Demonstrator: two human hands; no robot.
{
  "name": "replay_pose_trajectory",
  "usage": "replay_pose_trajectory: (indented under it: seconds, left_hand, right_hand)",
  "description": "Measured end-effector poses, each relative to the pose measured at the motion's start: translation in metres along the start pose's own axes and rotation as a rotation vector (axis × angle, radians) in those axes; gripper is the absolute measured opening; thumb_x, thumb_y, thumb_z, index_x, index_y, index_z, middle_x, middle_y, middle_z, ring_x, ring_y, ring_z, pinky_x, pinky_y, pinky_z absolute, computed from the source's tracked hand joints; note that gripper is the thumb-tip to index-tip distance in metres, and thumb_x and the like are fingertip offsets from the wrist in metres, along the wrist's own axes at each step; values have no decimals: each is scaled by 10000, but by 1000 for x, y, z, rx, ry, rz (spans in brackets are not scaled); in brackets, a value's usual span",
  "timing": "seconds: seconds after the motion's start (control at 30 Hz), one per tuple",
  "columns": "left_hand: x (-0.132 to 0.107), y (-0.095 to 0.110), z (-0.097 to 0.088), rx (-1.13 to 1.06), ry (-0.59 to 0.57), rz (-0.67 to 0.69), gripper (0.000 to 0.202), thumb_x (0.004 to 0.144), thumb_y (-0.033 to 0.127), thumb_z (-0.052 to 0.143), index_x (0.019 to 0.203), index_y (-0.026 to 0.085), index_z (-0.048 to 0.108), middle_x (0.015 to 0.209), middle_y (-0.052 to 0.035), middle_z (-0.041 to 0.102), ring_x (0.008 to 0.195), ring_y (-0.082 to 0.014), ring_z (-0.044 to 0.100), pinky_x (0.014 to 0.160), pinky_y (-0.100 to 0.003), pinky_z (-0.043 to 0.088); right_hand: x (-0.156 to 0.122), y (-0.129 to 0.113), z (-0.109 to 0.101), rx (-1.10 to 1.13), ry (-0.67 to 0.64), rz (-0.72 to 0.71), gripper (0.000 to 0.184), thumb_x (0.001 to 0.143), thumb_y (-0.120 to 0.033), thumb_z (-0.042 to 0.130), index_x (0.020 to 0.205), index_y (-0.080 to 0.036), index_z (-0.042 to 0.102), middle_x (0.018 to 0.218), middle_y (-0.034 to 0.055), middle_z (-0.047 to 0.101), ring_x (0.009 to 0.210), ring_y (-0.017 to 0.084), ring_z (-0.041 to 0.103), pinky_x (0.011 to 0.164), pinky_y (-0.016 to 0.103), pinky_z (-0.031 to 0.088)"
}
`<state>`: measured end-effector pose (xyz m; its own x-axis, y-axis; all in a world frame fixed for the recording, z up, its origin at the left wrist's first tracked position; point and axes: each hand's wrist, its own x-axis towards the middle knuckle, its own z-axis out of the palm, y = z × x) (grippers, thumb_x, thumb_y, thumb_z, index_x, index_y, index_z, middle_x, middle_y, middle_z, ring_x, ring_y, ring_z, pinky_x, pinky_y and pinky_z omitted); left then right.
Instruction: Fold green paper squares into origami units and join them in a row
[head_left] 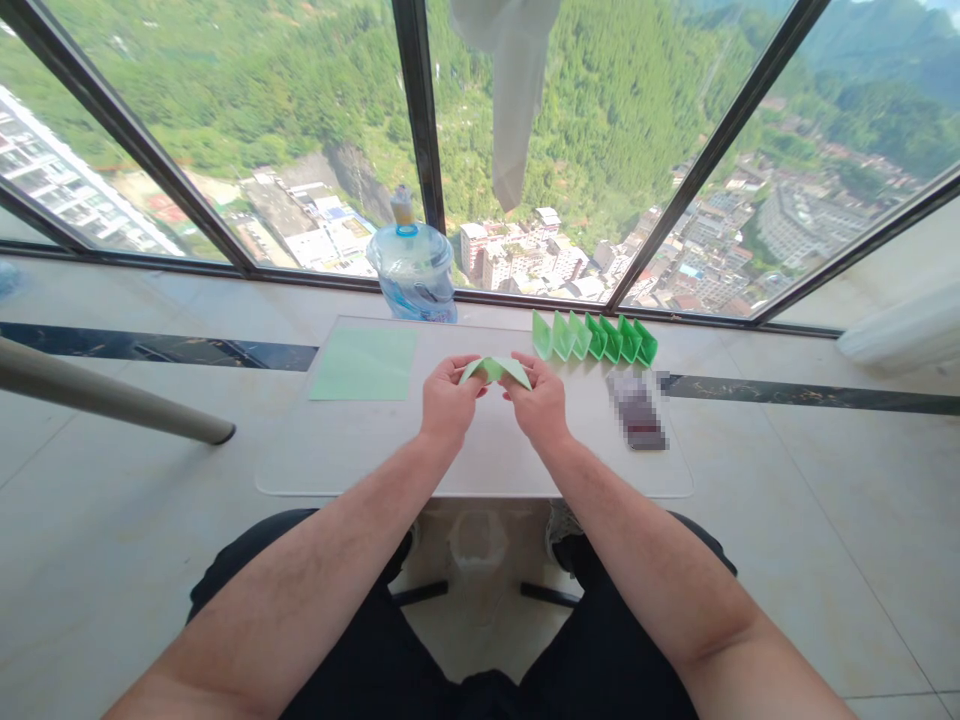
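windows (615, 100): dark-framed, bright daylight | floor (112, 560): pale, tiled, dark marbled band (161, 346) | furniture: 1 whitish table (337, 440)

Folded paper (492, 369): pale green, whitish on the flaps!
Flat sheet (365, 365): plain mint, edge to edge!
Folded row (596, 339): pale green leftward, then bang, vivid green rightward!
Floor strip (817, 395): black with gold-brown veining!
Trousers (616, 640): solid black.

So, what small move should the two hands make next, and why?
Perhaps fold the paper further, bringing its ends closer: the left hand and right hand hold it at opposite ends, bent but spread, while the green pieces nearby look more tightly folded.
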<state>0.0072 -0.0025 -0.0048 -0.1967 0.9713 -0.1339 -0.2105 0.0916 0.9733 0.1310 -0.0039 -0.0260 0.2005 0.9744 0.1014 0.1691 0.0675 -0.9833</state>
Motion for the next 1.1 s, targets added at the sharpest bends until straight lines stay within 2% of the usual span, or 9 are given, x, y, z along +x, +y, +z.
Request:
replay_pose_trajectory:
  seconds: [0.07,0.17,0.27,0.37,0.53,0.67,0.83,0.97,1.1]
  left_hand:
    - [1,1,-1,45,-19,-37,360,655,344,787,939,157,671,759,-36,712,712,-179,688,688,-318,545]
    - [4,2,-4,132,-71,-150,248,658,302,743,846,159,667,695,-29,693,665,-187,689,636,-302,520]
    - [9,4,-8,235,-113,-214,162,641,264,706,755,159,657,646,-30,672,633,-186,676,600,-293,500]
    - [13,8,-12,306,-165,-227,147,630,270,697,719,161,653,642,-33,665,630,-184,662,582,-290,493]
    - [9,18,-10,223,-279,-194,296,669,330,720,912,161,704,828,-48,702,785,-188,665,669,-299,530]
    - [3,17,-3,-173,-326,-235,480,724,331,711,1181,204,639,975,-40,710,885,-171,663,791,-316,549]
    - [1,6,4,-331,-304,-334,351,814,289,633,1147,182,666,998,-63,711,903,-175,662,803,-336,555]
    - [-1,2,6,-278,-317,-335,359,846,269,629,1193,187,675,1020,-70,722,904,-162,662,803,-316,548]
    - [-3,2,7,-318,-315,-351,328,872,249,602,1175,168,697,1081,-92,731,968,-169,664,834,-302,540]
  right_hand:
    - [0,-2,-3,-46,-5,-32,506,813,-309,675,1295,-183,587,1051,90,751,842,195,711,729,334,591]
    - [0,-9,-12,-215,-37,-241,653,782,-199,672,1411,-266,514,1356,113,622,981,209,689,740,328,595]
    - [0,-16,-22,-460,-124,-533,477,812,-141,633,1258,-307,654,1514,72,478,1246,258,571,963,423,544]
    - [2,-16,-28,-646,-200,-697,273,824,-143,649,1023,-301,749,1429,48,558,1340,280,471,1105,487,438]
    - [2,-9,-19,-619,-60,-533,136,860,-213,636,882,-262,761,1120,70,693,1066,234,619,944,394,527]
    - [0,-6,-11,-491,42,-355,98,845,-251,655,816,-253,749,1042,56,702,996,219,641,911,385,528]
    - [-1,-10,-14,-676,95,-511,88,811,-188,662,784,-241,727,1200,89,662,1185,286,523,1017,458,420]
    - [-2,-14,-16,-820,-13,-488,163,849,-214,625,688,-214,646,814,64,674,843,217,583,868,383,409]
    - [-2,-16,-15,-839,24,-440,177,831,-185,593,655,-197,609,714,44,642,722,177,556,775,330,376]
